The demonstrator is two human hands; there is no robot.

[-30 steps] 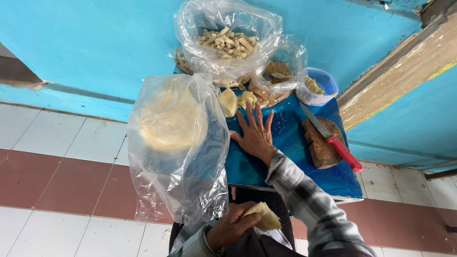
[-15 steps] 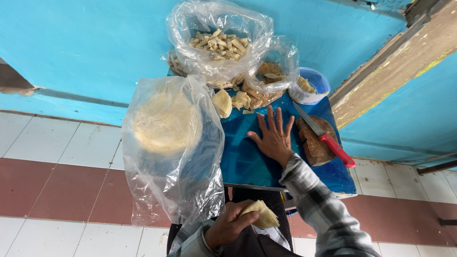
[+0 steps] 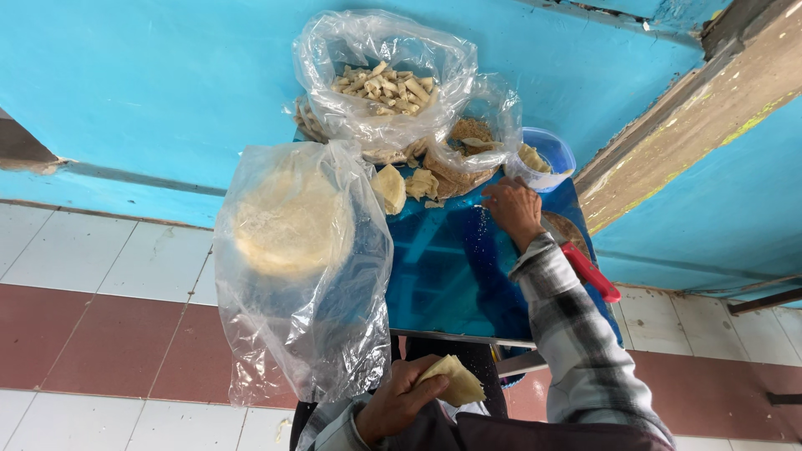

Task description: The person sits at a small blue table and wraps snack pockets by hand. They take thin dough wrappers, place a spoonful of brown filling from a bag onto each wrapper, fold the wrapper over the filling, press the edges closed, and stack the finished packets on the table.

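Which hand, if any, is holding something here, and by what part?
The left hand grips a folded pale dough wrapper by its near end, fingers wrapped around it. The right hand holds nothing; it reaches over the blue table.

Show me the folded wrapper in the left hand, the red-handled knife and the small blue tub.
Folded wrapper (image 3: 455,382), head view, on its pale folded face.
Red-handled knife (image 3: 591,271), head view, mid-handle.
Small blue tub (image 3: 558,152), head view, on its right rim.

Right hand (image 3: 511,210) reaches to upper centre-right of frame, fingers curled downward, plaid sleeve along forearm. Left hand (image 3: 401,401) low at bottom centre, fingers closed.
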